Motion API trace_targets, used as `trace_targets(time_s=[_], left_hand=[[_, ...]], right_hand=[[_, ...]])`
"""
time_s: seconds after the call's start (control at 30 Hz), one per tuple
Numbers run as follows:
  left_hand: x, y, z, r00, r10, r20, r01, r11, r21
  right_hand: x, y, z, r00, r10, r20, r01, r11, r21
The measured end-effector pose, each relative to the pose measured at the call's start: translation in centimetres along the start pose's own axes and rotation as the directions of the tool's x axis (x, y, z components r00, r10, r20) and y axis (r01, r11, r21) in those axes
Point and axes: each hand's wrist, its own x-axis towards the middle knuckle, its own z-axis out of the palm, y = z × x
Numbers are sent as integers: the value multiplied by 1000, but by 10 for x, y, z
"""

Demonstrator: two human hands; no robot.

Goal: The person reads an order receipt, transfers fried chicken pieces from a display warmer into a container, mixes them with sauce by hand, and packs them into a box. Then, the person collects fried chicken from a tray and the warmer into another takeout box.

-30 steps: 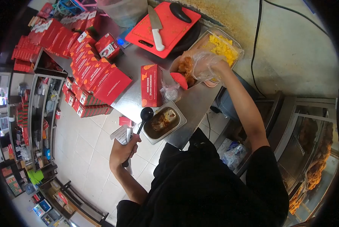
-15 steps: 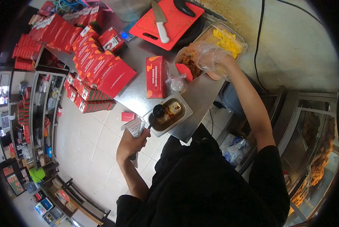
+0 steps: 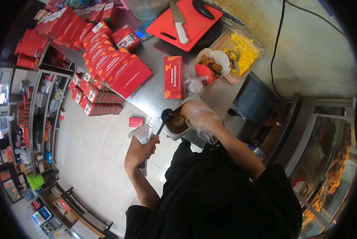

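My left hand (image 3: 140,153) is closed around the handle of a black ladle (image 3: 167,116) and a folded white paper slip (image 3: 142,132). The ladle's bowl is over the left side of a steel food pan (image 3: 173,136) with brown sauce in it. My right hand (image 3: 200,116), in a clear plastic glove, reaches over the pan's right side; its fingertips are blurred and partly hidden. Beyond it stands an open paper box (image 3: 223,59) with brown fried pieces (image 3: 213,65) and a red flap. A clear container (image 3: 259,47) holds yellow food (image 3: 244,51).
An upright red box (image 3: 173,77) and a small lidded plastic cup (image 3: 195,87) stand behind the pan. Stacked red boxes (image 3: 126,77) fill the table's left. A knife (image 3: 181,32) lies on a red cutting board (image 3: 202,24). A grey bin (image 3: 254,95) sits at right.
My right hand has come from the paper box back to the steel pan, uncovering the brown pieces and yellow food. My left hand still holds the ladle over the pan.
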Motion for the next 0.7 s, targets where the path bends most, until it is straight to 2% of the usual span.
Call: trace_targets(time_s=[0.07,0.1,0.13,0.2,0.3,0.33,0.37,0.4,0.43,0.47,0.5,0.53,0.6,0.63,0.67,0.7], left_hand=[[6,-6,10,998,39,52,-42,997,59],[13,-12,17,994,29,102,-30,999,10],[25,-20,23,990,-29,136,-3,973,230],[39,-13,36,979,-93,183,-3,885,466],[68,-31,43,988,58,141,-135,759,637],[72,-32,38,990,86,112,-135,798,587],[80,-36,33,985,159,61,-158,723,673],[87,-40,29,972,234,18,-167,639,751],[83,-34,24,969,242,-48,-131,670,731],[77,-24,21,962,247,-114,-96,700,708],[72,-19,19,918,360,-165,-175,742,648],[64,-15,20,898,413,-152,-282,805,522],[44,-6,26,847,512,-145,-473,849,235],[22,11,33,941,338,15,-338,941,12],[1,22,46,963,171,210,-134,975,-178],[-6,17,65,950,220,222,-141,935,-325]], right_hand=[[-2,13,-14,1000,17,21,-17,1000,8],[-5,13,-27,999,10,35,-10,1000,1],[-11,11,-38,999,-6,49,7,1000,-18],[-24,2,-56,996,-67,54,72,993,-95],[-40,-11,-50,987,-156,-33,148,974,-172],[-42,-10,-38,985,-150,-85,139,982,-130],[-44,-6,-20,980,-130,-153,126,991,-38],[-39,11,11,981,-32,-192,79,967,243],[-34,28,41,971,67,-228,59,860,507],[-24,44,73,951,166,-260,28,792,610],[-13,60,105,920,264,-289,19,707,707],[-3,75,136,879,359,-314,33,612,790],[5,69,144,819,499,-282,-66,571,818],[5,61,140,814,527,-245,-136,583,801],[-1,53,136,811,547,-209,-194,587,786],[-8,45,135,813,557,-170,-244,592,768]])
